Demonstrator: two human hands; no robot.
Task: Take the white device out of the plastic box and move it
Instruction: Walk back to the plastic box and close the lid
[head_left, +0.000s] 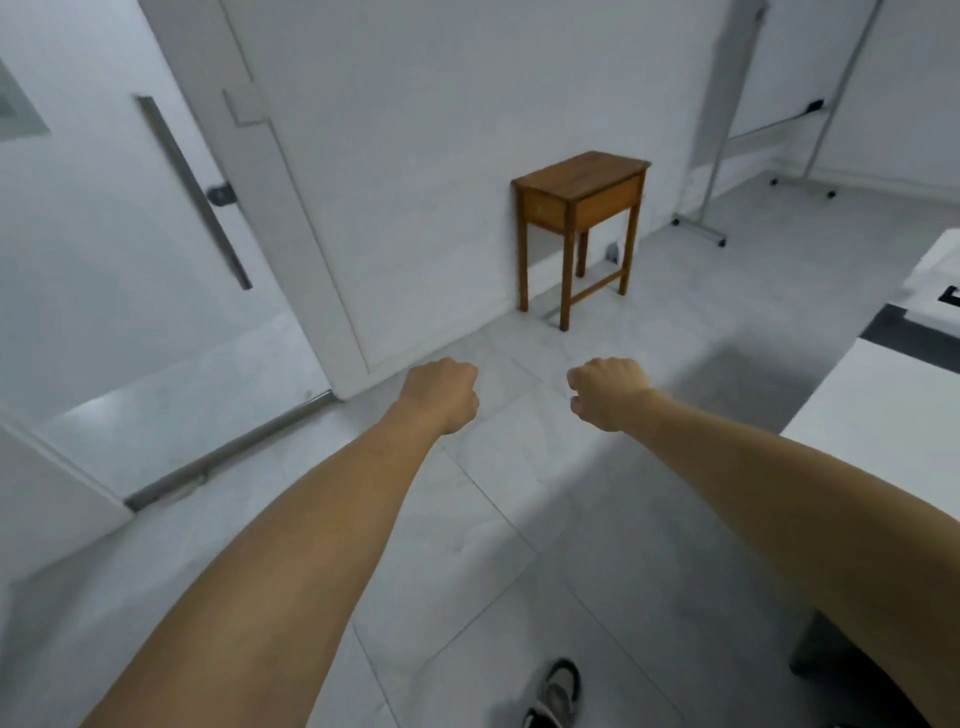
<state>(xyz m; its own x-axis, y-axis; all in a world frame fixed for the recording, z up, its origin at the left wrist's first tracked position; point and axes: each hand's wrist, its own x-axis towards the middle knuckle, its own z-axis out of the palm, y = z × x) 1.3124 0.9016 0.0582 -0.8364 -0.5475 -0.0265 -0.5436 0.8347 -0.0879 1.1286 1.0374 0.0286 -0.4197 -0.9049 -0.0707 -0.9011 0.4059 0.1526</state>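
Fists both: left hand (441, 395) and right hand (608, 391) are curled closed, holding nothing, stretched out level over the floor (467, 545). Neither white device nor plastic box is in view, so direction and nearer hand cannot be told.

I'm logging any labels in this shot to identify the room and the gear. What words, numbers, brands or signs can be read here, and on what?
No readable text anywhere in this view.
White surface at the right edge: a black mark, cut off by the frame, unreadable.
Wooden side table: no label visible.
Door: no sign visible.
Shoe: no brand legible.
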